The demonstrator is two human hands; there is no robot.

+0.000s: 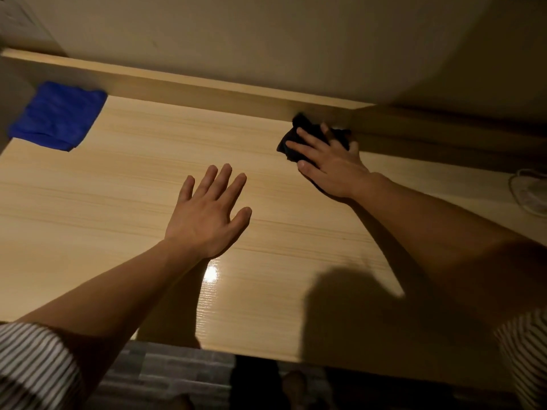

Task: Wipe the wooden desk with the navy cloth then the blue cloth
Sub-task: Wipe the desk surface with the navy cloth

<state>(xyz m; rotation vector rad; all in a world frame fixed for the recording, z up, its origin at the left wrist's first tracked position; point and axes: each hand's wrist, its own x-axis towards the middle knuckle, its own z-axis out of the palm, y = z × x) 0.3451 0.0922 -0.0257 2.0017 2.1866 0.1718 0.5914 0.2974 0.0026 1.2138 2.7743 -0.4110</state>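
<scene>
Currently on the first pass: the person's right hand (328, 167) is pressing flat on the crumpled navy cloth (307, 137), fingers spread over it, not pinching it. Cloth is sitting at about 1 o'clock on the pale, wood-grain desk (148, 208), touching or just beside the raised back lip at the far right corner.

Left hand (207, 211) is hovering or resting near the desk centre, palm down, fingers fanned, holding nothing. Can't tell whether it's touching the surface.

Bright blue microfibre cloth (59, 115), folded roughly square, is lying at about 10 o'clock in the far left corner, well apart from both hands and unused for now.

My read: navy stage is underway, how much surface is covered I can't tell — no visible wipe marks, only a glare spot near the front edge. Blue stage is looking not yet begun. Remaining: finish navy, swap cloths, wipe again.

White corded object at 3 o'clock, too cut off to identify.
</scene>
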